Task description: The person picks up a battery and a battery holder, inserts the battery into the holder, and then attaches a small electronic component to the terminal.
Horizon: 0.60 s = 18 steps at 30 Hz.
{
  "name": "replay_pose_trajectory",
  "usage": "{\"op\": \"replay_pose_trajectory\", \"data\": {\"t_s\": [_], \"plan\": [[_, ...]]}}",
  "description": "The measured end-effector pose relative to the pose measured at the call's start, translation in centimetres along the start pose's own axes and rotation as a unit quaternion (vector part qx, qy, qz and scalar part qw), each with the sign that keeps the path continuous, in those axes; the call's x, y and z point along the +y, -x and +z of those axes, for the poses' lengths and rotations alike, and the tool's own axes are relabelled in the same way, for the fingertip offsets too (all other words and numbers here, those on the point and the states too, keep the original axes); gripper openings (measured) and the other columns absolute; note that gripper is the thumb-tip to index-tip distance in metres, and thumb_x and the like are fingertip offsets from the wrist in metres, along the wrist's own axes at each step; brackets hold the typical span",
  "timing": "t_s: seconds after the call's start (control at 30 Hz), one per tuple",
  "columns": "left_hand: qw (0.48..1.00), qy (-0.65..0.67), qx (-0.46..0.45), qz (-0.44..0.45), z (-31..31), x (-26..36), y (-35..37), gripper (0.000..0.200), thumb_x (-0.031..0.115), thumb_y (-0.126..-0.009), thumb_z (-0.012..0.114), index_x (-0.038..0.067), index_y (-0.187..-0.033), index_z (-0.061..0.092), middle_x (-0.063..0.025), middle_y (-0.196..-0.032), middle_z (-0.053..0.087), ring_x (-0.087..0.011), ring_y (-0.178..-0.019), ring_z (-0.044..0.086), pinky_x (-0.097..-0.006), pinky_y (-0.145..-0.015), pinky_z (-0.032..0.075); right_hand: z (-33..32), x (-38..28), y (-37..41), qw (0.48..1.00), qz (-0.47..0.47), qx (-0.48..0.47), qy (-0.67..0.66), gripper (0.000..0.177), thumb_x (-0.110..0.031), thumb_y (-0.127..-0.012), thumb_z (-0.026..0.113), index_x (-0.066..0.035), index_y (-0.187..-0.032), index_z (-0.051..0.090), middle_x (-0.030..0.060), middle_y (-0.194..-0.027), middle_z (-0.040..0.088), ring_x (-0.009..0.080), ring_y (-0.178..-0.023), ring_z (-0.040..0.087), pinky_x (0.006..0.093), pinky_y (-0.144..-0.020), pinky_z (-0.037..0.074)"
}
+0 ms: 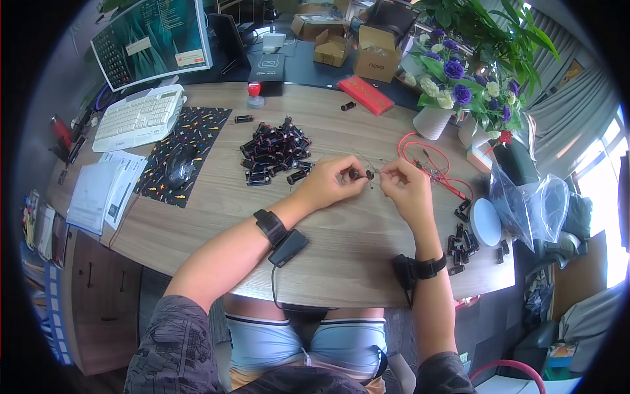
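My L hand (333, 182) is almost closed, w/ a small black part (354, 174) held btwn thumb and fingers. My R hand (405, 188) is just beside it, fingertips pinched tight. They seem to have hold of a thin wire (376, 171), but it's too small to be sure.

The black part is up over the mid of the table (328, 243), well apart from the near edge. The pile (275, 148) of parts like it sits to the L, btwn my L hand and the dark mat (187, 141). More pcs (464, 243) lie by the R edge, next to the round lid (485, 222). The red wire (448, 161) loops past my R hand, toward the far R corner.

I think the black part is light and hard, and prob a bit slick. Best hold is round its fat middle, w/ a soft pinch. The thin wire looks bendy and could snap or slip, so I'd grip it close to the part, not at the tip, and pull gently.
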<state>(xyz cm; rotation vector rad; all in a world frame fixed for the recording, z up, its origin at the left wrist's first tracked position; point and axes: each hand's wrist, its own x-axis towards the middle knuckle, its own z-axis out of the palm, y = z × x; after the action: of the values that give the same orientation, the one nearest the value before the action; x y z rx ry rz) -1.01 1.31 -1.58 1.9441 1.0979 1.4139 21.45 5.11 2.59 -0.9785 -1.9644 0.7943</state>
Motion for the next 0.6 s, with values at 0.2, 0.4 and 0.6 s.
{"op": "replay_pose_trajectory", "data": {"t_s": [0.2, 0.4, 0.6], "plan": [[1.000, 0.006, 0.004, -0.007, 0.06, -0.04, -0.04, 0.020, 0.019, -0.092, 0.083, 0.004, -0.101, 0.074, -0.0029, -0.090, 0.075, -0.0108, -0.080, 0.067, -0.0269, -0.073, 0.053, -0.04, 0.02, 0.02, 0.999, -0.040, 0.001, 0.025, 0.012, 0.001, -0.085, 0.074, 0.003, -0.096, 0.071, 0.0030, -0.083, 0.068, 0.0085, -0.074, 0.063, 0.0252, -0.070, 0.051], [1.000, -0.005, 0.001, 0.011, 0.05, -0.05, -0.08, 0.019, 0.018, -0.091, 0.083, 0.004, -0.101, 0.074, -0.0041, -0.091, 0.076, -0.0123, -0.080, 0.069, -0.0279, -0.073, 0.054, -0.07, -0.36, 0.02, 0.998, -0.048, -0.004, 0.028, 0.012, 0.000, -0.085, 0.074, 0.003, -0.096, 0.070, 0.0029, -0.084, 0.068, 0.0097, -0.079, 0.063, 0.0263, -0.076, 0.051], [0.999, 0.014, 0.012, 0.031, 0.16, 0.14, -0.11, 0.017, 0.015, -0.091, 0.082, 0.003, -0.102, 0.074, -0.0055, -0.092, 0.076, -0.0144, -0.083, 0.071, -0.0295, -0.077, 0.056, -0.42, -0.50, 0.01, 0.998, -0.054, -0.006, 0.026, 0.012, 0.001, -0.084, 0.074, 0.003, -0.096, 0.070, 0.0033, -0.084, 0.069, 0.0103, -0.080, 0.063, 0.0265, -0.077, 0.052]]}}
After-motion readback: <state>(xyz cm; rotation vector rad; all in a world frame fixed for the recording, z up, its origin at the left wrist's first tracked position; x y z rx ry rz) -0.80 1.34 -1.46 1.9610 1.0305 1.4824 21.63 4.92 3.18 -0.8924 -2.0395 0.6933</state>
